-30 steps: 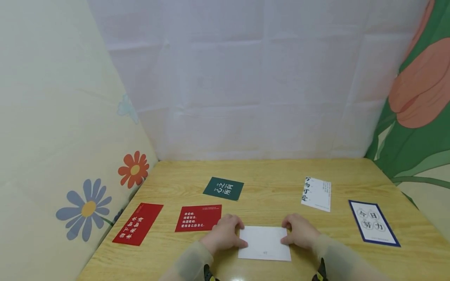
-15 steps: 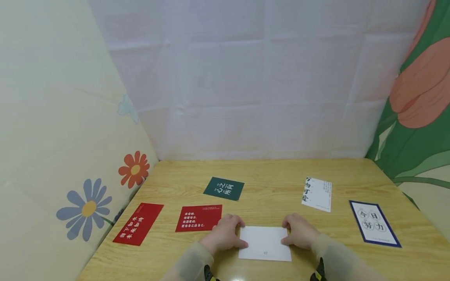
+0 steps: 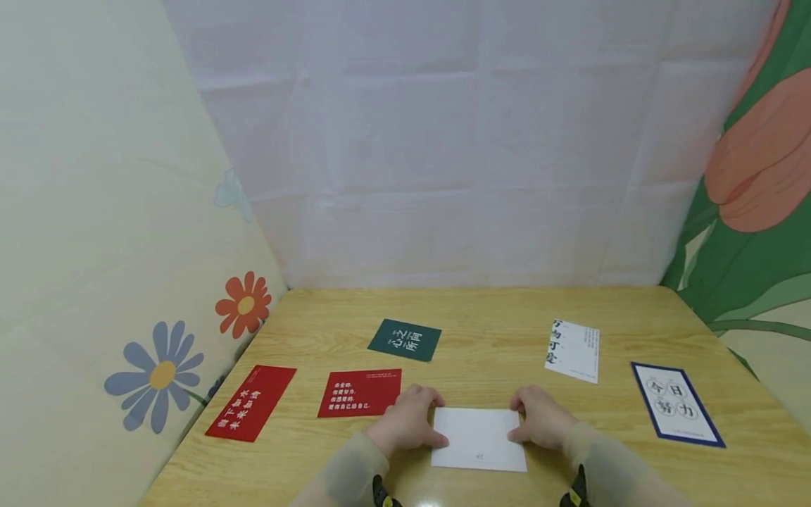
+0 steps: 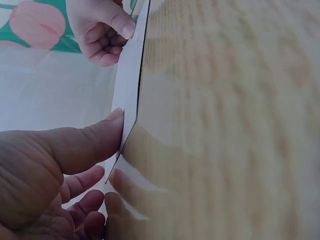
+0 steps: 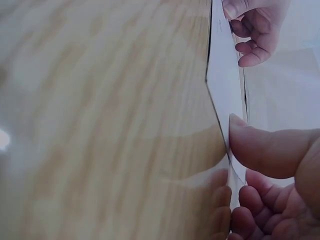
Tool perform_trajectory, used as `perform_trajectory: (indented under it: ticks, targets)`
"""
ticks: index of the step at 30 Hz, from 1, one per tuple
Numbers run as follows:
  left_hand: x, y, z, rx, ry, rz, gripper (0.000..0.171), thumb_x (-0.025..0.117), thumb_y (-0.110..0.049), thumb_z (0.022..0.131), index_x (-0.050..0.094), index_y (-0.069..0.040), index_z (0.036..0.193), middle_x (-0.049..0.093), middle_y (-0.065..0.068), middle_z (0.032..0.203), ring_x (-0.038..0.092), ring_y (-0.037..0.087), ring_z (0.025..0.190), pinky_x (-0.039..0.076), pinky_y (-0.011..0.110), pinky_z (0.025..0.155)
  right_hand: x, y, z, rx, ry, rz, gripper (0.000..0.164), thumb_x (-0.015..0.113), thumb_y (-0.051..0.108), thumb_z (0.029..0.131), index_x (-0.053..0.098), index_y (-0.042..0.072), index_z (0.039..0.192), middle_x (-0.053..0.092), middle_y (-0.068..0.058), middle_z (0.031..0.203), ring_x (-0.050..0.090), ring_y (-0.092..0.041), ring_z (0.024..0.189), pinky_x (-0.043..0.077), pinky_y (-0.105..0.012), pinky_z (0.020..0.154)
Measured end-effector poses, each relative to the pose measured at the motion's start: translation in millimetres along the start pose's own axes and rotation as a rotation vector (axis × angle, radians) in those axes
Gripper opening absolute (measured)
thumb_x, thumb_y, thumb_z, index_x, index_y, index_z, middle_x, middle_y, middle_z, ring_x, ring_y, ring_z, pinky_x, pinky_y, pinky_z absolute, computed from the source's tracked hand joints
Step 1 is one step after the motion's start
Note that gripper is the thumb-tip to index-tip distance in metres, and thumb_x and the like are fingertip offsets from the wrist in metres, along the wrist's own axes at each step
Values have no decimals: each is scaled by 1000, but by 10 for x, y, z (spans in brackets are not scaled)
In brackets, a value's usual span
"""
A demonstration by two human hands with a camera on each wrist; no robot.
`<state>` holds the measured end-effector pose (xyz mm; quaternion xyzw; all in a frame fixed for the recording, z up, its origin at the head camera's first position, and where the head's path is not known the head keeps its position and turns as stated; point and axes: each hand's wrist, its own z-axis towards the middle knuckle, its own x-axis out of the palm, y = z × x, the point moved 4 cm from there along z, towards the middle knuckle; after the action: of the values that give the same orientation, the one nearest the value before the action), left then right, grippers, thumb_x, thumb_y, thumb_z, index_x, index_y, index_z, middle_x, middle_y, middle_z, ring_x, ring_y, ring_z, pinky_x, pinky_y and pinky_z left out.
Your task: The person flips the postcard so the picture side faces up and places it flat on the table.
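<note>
A white card (image 3: 479, 438) lies at the table's near middle, plain but for a small mark near its lower edge. My left hand (image 3: 410, 419) pinches its left edge; in the left wrist view the thumb (image 4: 95, 142) rests on top and the other fingers curl beside the edge. At the opposite edge my right hand (image 3: 543, 417) pinches the card in the same way, its thumb (image 5: 265, 147) on top in the right wrist view. Both wrist views show the card low over the glossy tabletop. Fingertips under the card are mostly hidden.
Around the hands on the wooden table (image 3: 481, 317) lie a red card (image 3: 360, 392), another red card (image 3: 250, 403) at the left, a green card (image 3: 405, 339), a white card with black lettering (image 3: 573, 350) and a blue-bordered card (image 3: 678, 403). A pale cloth (image 3: 469, 141) hangs behind.
</note>
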<state>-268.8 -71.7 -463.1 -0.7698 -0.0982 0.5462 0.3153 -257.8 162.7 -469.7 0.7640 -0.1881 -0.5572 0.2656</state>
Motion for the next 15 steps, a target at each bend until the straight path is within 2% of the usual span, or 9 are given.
perform_trajectory:
  ticks: [9, 15]
  targets:
    - [14, 8, 22, -9, 17, -17, 50, 89, -26, 67, 58, -15, 105, 53, 4, 107, 45, 24, 99, 43, 48, 88, 10, 6, 2, -36, -22, 1, 40, 85, 12, 69, 57, 6, 97, 52, -7, 96, 48, -24, 88, 43, -44, 84]
    - [19, 14, 23, -12, 17, -73, 48, 87, -22, 69, 57, -13, 105, 55, 2, 95, 49, 22, 88, 45, 42, 79, 25, -5, -11, -30, -18, 40, 41, 84, 10, 70, 56, 7, 100, 52, -6, 92, 48, -22, 83, 43, -40, 77]
